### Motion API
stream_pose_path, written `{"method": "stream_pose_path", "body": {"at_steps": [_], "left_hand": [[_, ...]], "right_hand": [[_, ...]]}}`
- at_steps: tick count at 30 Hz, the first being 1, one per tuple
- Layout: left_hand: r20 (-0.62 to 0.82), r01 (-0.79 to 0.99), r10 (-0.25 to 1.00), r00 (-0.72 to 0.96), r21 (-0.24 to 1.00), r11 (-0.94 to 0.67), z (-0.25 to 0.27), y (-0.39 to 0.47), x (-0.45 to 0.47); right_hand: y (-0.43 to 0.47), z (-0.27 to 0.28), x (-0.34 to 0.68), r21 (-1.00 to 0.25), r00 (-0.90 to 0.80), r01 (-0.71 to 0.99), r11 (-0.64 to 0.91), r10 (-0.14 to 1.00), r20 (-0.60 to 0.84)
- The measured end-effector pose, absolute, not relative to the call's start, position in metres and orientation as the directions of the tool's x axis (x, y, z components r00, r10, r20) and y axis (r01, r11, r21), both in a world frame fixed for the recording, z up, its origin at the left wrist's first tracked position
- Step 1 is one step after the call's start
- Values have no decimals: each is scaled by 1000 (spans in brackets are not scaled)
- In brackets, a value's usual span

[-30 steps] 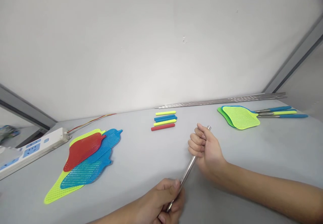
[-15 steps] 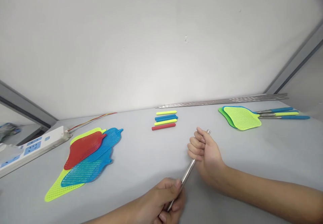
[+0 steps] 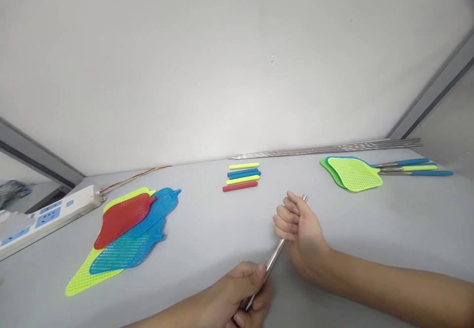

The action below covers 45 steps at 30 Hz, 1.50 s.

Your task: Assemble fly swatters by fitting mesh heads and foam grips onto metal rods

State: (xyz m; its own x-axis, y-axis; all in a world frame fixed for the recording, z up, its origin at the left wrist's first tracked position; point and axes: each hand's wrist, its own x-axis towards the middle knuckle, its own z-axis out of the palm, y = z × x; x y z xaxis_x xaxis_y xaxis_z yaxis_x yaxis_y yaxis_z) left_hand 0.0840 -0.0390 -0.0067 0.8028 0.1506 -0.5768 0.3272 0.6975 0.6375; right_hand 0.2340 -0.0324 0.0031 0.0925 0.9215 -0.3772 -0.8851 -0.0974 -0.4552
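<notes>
Grip of the left hand (image 3: 240,288), bottom centre of frame: thumb and fingers pinching the lower stretch of a metal rod (image 3: 274,260). Right hand (image 3: 301,229), right of centre and a little higher: closed in a fist around the upper stretch, a short bit of bare end showing past the thumb. Rod slants from bottom centre up to the right, bare between the two hands; lower end hard to make out among the fingers.

Grey tabletop (image 3: 200,239) beneath. Lower left, overlapping mesh heads: lower lime head (image 3: 83,281) nearest, lower blue head (image 3: 118,259) lying partly over it, then red head (image 3: 124,222), upper blue head (image 3: 163,207) and upper lime head (image 3: 126,199). White power strip (image 3: 74,207) at left edge.

Mid-frame, short sticks lying roughly parallel: red stick (image 3: 240,187) nearest, yellow and blue ones behind. Right side, lime swatter head (image 3: 359,174) atop others, coloured handles pointing right. Farther back, thin rods (image 3: 326,150) along the foot of the pale wall (image 3: 222,71).
</notes>
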Motion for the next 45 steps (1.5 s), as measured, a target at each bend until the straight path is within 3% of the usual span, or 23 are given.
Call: {"method": "stream_pose_path", "body": {"at_steps": [19, 31, 45], "left_hand": [[-555, 303, 169, 814, 656, 691, -10, -41, 83], [-671, 402, 191, 716, 620, 674, -13, -41, 85], [-648, 354, 259, 716, 657, 665, -8, -44, 86]], "right_hand": [[-38, -2, 227, -451, 80, -887, -104, 925, -372], [-40, -1, 224, -454, 74, -884, -112, 925, -373], [-39, -16, 219, -406, 48, -902, -147, 901, -432]]}}
